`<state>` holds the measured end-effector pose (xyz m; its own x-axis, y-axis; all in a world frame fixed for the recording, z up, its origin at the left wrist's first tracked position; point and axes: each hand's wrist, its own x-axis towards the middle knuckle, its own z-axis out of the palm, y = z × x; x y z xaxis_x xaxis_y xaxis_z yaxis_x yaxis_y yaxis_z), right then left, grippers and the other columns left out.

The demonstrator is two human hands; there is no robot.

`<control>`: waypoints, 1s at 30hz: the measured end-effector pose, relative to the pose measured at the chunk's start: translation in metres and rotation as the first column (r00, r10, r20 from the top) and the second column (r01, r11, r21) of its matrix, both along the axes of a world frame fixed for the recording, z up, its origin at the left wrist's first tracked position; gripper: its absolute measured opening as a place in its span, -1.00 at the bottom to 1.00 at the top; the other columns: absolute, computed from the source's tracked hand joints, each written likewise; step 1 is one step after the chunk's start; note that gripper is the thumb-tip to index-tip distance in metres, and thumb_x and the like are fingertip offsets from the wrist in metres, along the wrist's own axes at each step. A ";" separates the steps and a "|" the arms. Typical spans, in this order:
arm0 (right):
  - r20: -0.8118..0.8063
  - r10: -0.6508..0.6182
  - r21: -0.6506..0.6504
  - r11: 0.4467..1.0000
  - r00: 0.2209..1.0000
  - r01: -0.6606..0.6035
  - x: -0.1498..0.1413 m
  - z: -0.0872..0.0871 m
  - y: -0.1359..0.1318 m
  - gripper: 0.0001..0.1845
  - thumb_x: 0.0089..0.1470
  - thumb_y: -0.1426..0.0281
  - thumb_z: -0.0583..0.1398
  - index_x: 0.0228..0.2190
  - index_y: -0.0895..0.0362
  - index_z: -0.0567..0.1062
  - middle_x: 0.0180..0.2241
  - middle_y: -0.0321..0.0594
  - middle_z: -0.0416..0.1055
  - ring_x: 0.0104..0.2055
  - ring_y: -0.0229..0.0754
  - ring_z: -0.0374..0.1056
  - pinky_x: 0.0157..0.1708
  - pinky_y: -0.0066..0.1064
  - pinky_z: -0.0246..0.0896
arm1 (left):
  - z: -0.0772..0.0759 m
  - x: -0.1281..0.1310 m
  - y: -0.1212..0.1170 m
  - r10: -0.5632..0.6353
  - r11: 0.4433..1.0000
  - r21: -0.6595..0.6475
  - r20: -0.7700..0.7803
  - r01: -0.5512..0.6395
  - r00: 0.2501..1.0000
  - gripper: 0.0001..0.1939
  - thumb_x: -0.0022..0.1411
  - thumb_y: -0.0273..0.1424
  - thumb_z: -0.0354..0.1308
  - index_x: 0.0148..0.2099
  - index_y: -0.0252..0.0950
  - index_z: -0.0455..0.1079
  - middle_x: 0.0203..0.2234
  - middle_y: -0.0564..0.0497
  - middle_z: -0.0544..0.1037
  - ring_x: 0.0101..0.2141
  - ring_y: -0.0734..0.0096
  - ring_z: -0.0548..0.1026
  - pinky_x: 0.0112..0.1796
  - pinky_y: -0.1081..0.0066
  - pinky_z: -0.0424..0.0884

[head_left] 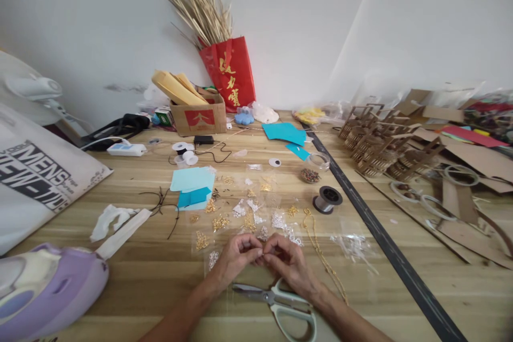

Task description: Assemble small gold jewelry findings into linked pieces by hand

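My left hand (239, 256) and my right hand (286, 262) meet fingertip to fingertip above the table, both pinched closed. Whatever lies between the fingertips is too small to make out. Just beyond them is a small pile of silvery beads (263, 233). Scissors (276, 299) with pale green handles lie under my right wrist, blades toward the left. A gold chain (318, 248) runs along the right side of my right hand. Gold jewelry findings (220, 222) and silver ones (278, 219) sit in small heaps on clear bags around the hands.
A wire spool (327, 200) stands to the right, near a dish of dark beads (310, 175). Blue sheets (194, 195) lie to the left, beyond a purple-and-white iron (60, 288). Small woven baskets (380, 144) crowd the right; a cardboard box (200, 117) and red bag (236, 72) stand behind.
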<state>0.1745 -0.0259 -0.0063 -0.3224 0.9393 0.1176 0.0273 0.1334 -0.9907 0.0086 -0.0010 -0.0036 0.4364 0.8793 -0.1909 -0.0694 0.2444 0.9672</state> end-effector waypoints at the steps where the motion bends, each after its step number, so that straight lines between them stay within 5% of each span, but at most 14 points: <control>1: 0.018 -0.006 0.009 1.000 1.000 0.005 0.000 0.001 0.000 -0.82 0.07 0.28 0.20 -0.43 0.15 0.42 -0.46 -0.24 0.39 -0.39 -0.22 0.34 -0.42 -0.45 0.21 | 0.000 0.000 0.000 0.004 1.000 0.005 -0.002 -0.004 1.000 -0.71 -0.07 -0.23 0.30 -0.49 -0.38 0.40 -0.62 0.03 0.48 -0.54 0.44 0.42 -0.44 0.45 0.33; 20: 0.092 -0.030 0.021 0.999 0.995 0.029 0.002 0.001 0.000 -0.82 0.07 0.29 0.18 -0.45 0.15 0.42 -0.49 -0.27 0.33 -0.43 -0.24 0.24 -0.47 -0.48 0.09 | -0.006 -0.001 0.001 0.018 0.991 0.135 -0.071 -0.008 0.997 -0.80 0.00 -0.33 0.24 -0.50 -0.37 0.37 -0.61 0.08 0.39 -0.52 0.48 0.33 -0.46 0.49 0.24; 30: 0.107 -0.040 0.064 0.997 0.993 0.033 0.001 -0.001 0.000 -0.82 0.08 0.29 0.18 -0.45 0.14 0.42 -0.48 -0.26 0.36 -0.42 -0.23 0.28 -0.46 -0.46 0.14 | -0.002 0.001 0.000 0.030 0.999 0.026 -0.015 -0.030 0.999 -0.74 -0.07 -0.26 0.30 -0.52 -0.37 0.40 -0.63 0.06 0.43 -0.55 0.48 0.35 -0.45 0.47 0.28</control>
<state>0.1760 -0.0257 -0.0075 -0.3017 0.9428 0.1420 0.1400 0.1911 -0.9715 0.0094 -0.0010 -0.0053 0.4066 0.8967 -0.1750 -0.0609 0.2178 0.9741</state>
